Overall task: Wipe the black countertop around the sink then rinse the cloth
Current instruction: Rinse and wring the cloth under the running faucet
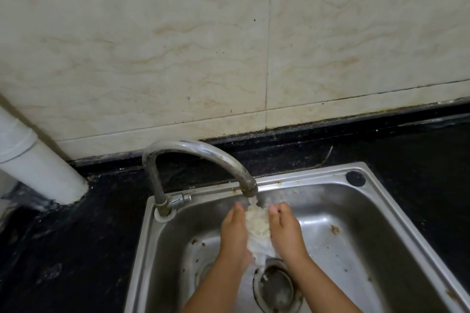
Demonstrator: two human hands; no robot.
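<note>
A black counter [63,249], speckled and damp-looking, is seen around a stainless steel sink [376,223] marked with rust spots. Behind it, cream marbled wall tiles [178,46] are seen, and a white pipe [38,168] is set into the counter at the left. A curved chrome faucet [203,152] is arched over the basin above a round drain [277,284]. A crumpled, wet white cloth [256,223] is held under the spout between the left hand [234,234] and the right hand [287,231], whose fingers are closed against it.
</note>
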